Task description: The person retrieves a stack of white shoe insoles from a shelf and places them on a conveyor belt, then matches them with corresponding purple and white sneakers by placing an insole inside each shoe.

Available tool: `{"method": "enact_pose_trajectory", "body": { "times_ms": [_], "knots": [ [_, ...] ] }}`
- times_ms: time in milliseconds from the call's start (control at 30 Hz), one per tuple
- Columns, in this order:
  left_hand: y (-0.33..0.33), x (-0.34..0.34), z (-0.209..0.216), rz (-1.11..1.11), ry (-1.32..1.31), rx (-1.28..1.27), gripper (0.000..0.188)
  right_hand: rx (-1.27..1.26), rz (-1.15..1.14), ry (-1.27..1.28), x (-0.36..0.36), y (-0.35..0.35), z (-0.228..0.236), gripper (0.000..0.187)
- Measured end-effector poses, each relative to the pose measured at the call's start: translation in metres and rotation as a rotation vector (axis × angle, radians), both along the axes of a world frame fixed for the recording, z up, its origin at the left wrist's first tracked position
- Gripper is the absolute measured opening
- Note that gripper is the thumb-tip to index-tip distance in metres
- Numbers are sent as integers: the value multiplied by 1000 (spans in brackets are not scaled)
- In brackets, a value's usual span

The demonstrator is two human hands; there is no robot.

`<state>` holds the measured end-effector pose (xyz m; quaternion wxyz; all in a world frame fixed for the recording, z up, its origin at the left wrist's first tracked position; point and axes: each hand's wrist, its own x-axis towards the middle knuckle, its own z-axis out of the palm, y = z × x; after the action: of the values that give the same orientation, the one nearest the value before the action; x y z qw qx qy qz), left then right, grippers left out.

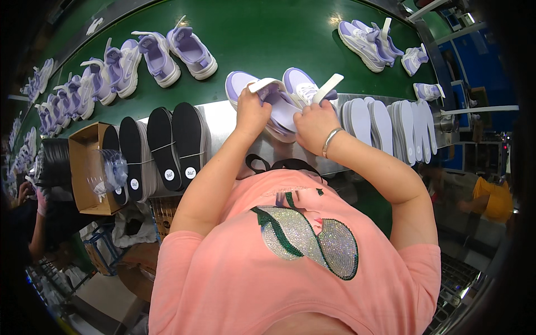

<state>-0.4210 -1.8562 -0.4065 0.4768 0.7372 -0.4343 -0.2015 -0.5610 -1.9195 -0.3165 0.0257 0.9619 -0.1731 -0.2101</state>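
Between my hands sits a lavender and white sneaker (237, 82) at the near edge of the green surface. My left hand (254, 114) is closed on its side and opening, by the raised white strap. A pale insole (285, 114) lies partly in the shoe's opening. My right hand (316, 125) is closed around the insole's near end, a silver bangle on the wrist. Just beyond it stands a second sneaker (298, 84) of the same kind, its white strap sticking up. My fingers cover part of the shoe's heel.
Stacks of black insoles (162, 145) lie on the left and white insoles (379, 125) on the right of the metal ledge. A cardboard box (84, 167) holds clear plastic. More sneakers (190, 51) line the green conveyor belt (268, 33). At far left, another person's gloved hand (42, 201) shows.
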Motion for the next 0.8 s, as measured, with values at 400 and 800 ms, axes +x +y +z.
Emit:
{"method": "enact_pose_trajectory", "body": {
  "times_ms": [400, 800],
  "knots": [
    [5, -7, -21, 68, 14, 10, 41, 302, 16, 74, 41, -18, -52, 17],
    [-2, -12, -14, 33, 10, -6, 42, 175, -66, 87, 55, -28, -102, 30]
  ]
}}
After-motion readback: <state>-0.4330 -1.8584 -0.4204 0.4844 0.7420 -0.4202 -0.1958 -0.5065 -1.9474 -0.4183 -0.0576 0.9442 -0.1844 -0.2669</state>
